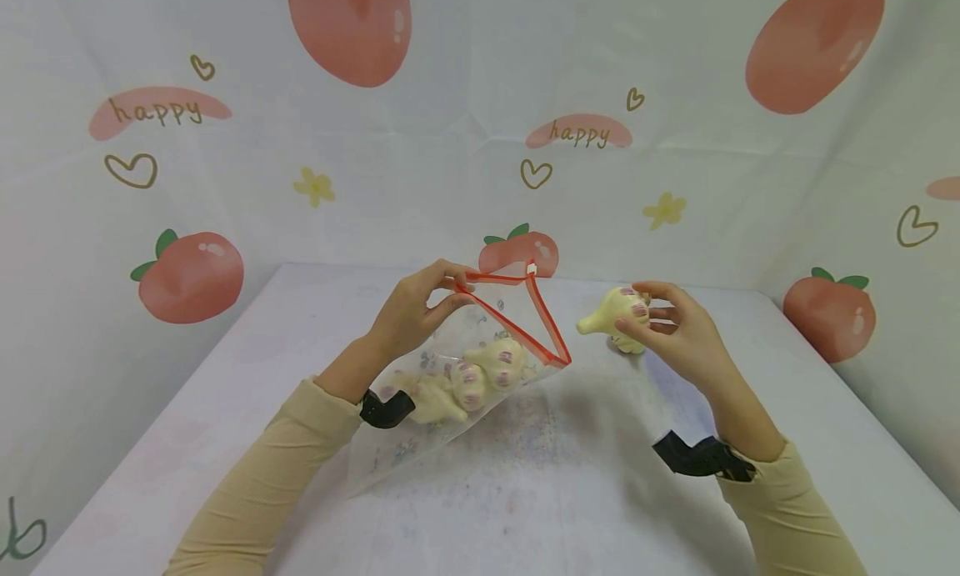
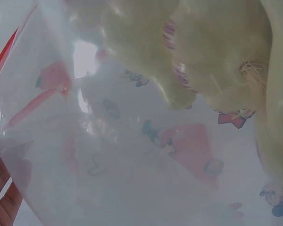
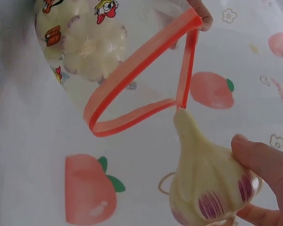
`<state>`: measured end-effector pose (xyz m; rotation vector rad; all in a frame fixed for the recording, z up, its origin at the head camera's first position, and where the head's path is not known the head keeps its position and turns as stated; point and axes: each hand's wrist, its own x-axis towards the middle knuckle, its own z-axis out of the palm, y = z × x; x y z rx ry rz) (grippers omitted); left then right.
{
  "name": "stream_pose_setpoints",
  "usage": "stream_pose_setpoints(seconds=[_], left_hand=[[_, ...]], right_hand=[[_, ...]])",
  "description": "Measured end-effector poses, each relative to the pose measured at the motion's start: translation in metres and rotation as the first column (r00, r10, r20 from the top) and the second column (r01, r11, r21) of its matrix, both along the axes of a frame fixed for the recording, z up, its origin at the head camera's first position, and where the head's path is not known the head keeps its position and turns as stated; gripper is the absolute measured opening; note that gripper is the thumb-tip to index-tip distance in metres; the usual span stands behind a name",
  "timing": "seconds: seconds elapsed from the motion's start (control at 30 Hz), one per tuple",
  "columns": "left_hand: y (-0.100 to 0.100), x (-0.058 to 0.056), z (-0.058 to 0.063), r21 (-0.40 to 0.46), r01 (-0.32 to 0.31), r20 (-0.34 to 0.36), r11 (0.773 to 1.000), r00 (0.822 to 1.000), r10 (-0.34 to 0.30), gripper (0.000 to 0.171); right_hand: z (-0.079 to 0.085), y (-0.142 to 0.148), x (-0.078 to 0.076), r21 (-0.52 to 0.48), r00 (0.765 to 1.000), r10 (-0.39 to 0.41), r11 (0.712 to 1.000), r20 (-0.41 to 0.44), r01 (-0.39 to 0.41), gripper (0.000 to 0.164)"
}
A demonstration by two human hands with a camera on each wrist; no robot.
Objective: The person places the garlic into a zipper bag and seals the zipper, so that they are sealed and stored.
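My left hand (image 1: 408, 309) pinches the red zip edge of a clear printed zip bag (image 1: 390, 459), whose mouth gapes toward the right. Inside lie several garlic bulbs (image 1: 501, 361), seen close up through the plastic in the left wrist view. To the right of the mouth, my right hand (image 1: 682, 334) grips a garlic bulb (image 3: 212, 183) between thumb and fingers, its stem pointing left toward the bag. Just under that bulb another pale, rounded shape (image 1: 628, 343) shows; I cannot tell whether it is a separate bulb. The right wrist view shows the red-rimmed opening (image 3: 132, 80) beyond the stem.
A white table (image 1: 555, 493) spreads beneath both hands. Behind it hangs a pale cloth (image 1: 450, 159) printed with fruit, hearts and flowers. A white slider (image 1: 532, 269) sits at the bag's far corner. Black bands (image 1: 697, 457) circle both wrists.
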<state>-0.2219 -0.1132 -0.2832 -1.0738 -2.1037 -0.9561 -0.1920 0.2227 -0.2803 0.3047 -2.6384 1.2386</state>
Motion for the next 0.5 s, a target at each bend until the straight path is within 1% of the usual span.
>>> stream_pose_setpoints(seconds=[0.17,0.27,0.4,0.5], left_hand=[[-0.001,0.000,-0.001,-0.003,0.000,0.000,1.000,1.000,0.000,0.022],[-0.001,0.000,-0.001,0.000,0.008,0.001,1.000,1.000,-0.008,0.023],[0.000,0.000,-0.002,0.008,0.014,-0.001,1.000,1.000,-0.014,0.025],[0.000,-0.001,-0.002,0.010,0.015,-0.002,1.000,1.000,-0.015,0.025]], right_hand=[[0.001,-0.005,0.002,-0.019,1.000,0.007,1.000,-0.016,-0.007,0.054],[0.002,-0.008,0.003,-0.035,1.000,0.017,0.999,-0.012,-0.018,0.054],[0.003,-0.012,0.005,-0.038,1.000,0.031,0.999,-0.003,-0.031,0.053],[0.003,-0.016,0.006,-0.032,0.999,0.044,0.998,-0.012,-0.045,0.052]])
